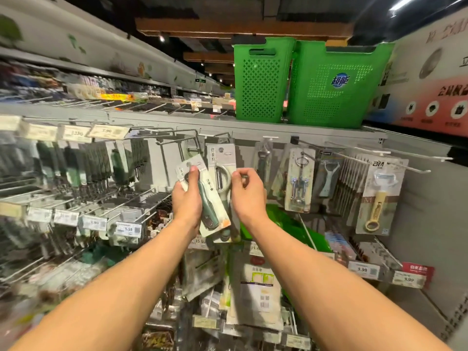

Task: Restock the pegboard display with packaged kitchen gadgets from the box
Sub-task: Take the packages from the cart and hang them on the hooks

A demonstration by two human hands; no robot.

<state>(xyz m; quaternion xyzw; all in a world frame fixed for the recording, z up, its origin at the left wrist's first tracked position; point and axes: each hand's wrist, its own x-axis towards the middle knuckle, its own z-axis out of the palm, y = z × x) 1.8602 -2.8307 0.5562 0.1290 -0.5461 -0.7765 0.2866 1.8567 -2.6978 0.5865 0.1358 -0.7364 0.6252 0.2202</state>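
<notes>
Up in the head view, the only one, the left hand grips a carded pack round its middle, thumb on the front just under the hang hole. It holds the pack tilted, close in front of the pegboard. The right hand, fingers curled, pinches the right edge of a hanging pack, which the held one partly overlaps. I judge the carded pack light and fairly stiff. The thin card would crease at a corner, the slick plastic front gives poor grip, and the green-handled gadget puts most of the weight low. It is best held by the card edges below the hole, so the hole stays free for a hook. By count there is one pack in hand and one hanging pack behind it, though more may sit hidden at its back. To the right hang one corkscrew pack facing out, one pale peeler pack, and a row of yellow opener packs too tightly stacked to count. Two green baskets stand on the top shelf. No box shows.
</notes>
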